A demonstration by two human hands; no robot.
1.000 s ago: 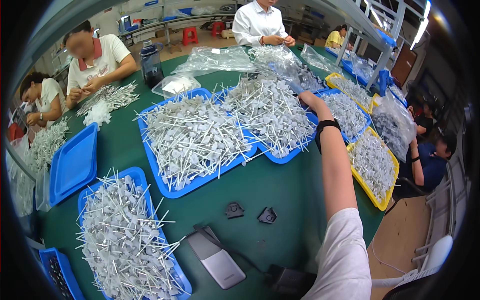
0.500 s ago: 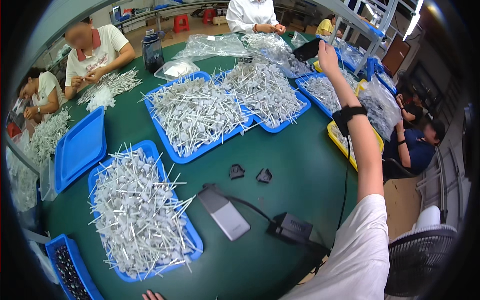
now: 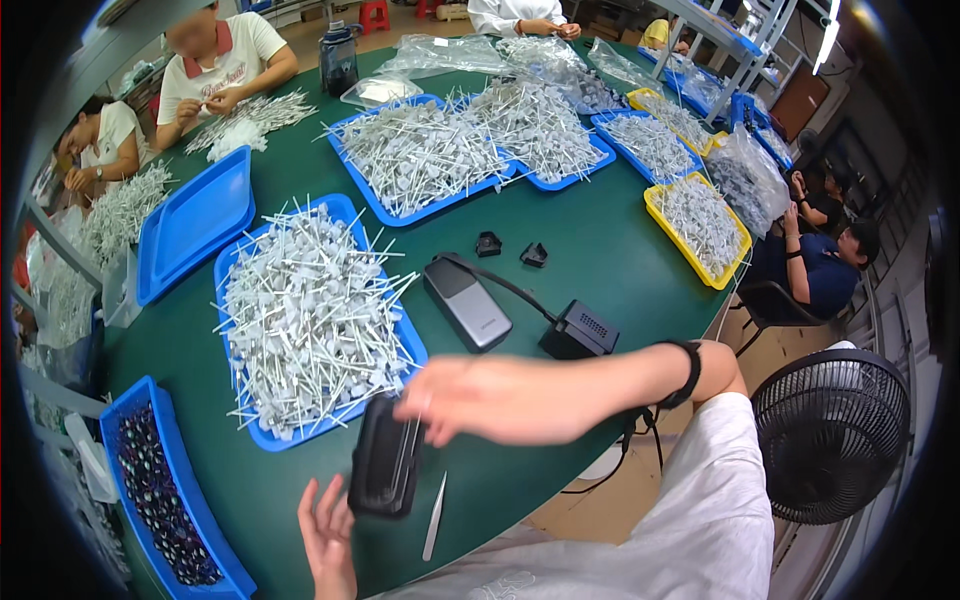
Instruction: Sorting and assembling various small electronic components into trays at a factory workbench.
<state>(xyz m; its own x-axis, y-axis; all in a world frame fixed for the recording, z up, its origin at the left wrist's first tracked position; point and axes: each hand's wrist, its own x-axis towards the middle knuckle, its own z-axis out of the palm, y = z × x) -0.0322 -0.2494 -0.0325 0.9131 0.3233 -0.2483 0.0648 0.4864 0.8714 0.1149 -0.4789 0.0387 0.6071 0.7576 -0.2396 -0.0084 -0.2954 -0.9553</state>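
My right hand [image 3: 460, 398] reaches across the front of the green table, its fingers closed on the top end of a black oblong case [image 3: 385, 462]. Motion blurs the hand and the case a little. My left hand [image 3: 328, 532] is beside the case's lower end, fingers spread and holding nothing; I cannot tell whether it touches the case. A pair of pointed metal tweezers [image 3: 435, 516] lies on the table to the right of the case. Just beyond it stands a blue tray [image 3: 262, 436] heaped with thin white sticks bearing pale, frosted pieces.
A blue bin [image 3: 226, 560] of small dark, shiny parts sits at the left. A grey power bank [image 3: 470, 305] is cabled to a black box [image 3: 580, 332]. Beyond are two black clips, more filled trays and a yellow tray [image 3: 735, 262]. A fan [image 3: 832, 435] stands right; other people sit around.
My right hand has come back from the far right side of the table to the front with the black case. My left hand has come further into view, and the view has shifted.
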